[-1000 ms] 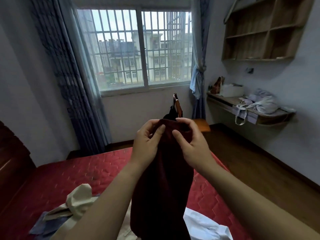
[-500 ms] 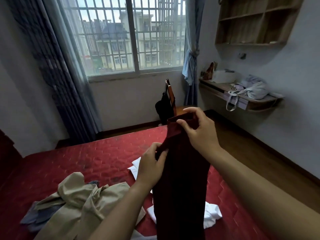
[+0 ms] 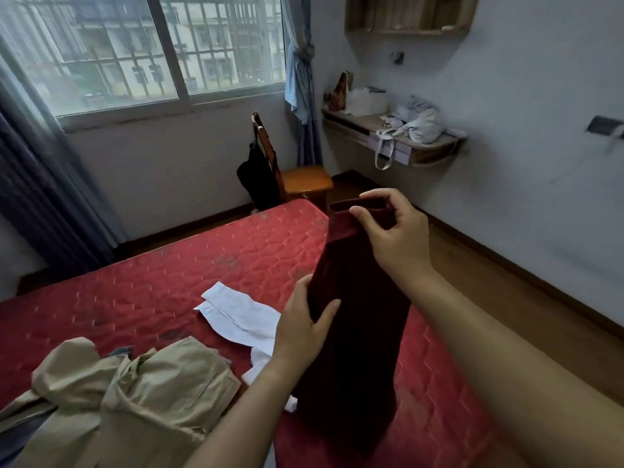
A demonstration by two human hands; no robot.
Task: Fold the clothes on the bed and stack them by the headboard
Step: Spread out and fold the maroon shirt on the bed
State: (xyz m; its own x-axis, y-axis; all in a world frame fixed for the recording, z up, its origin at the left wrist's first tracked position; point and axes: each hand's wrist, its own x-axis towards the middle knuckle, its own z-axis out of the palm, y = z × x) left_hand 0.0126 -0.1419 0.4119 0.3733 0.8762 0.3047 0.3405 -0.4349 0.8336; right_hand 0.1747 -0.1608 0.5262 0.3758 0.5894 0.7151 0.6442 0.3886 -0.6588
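Near left, a khaki garment [image 3: 135, 393] lies heaped on the red mattress [image 3: 152, 275], white garment [image 3: 236, 315] just beyond; bare quilt runs to the far edge. The dark red garment [image 3: 354, 332] hangs over the mattress's right side: left hand [image 3: 300, 329] grips its left edge, right hand [image 3: 395, 234] pinches the top hem. Chair [image 3: 305, 179] past the corner.

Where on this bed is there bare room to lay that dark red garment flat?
The mattress is bare across its far half, from the white garment to the window-side edge. A narrow strip shows right of the dark red garment. The near left is crowded: the khaki garment heaps there.
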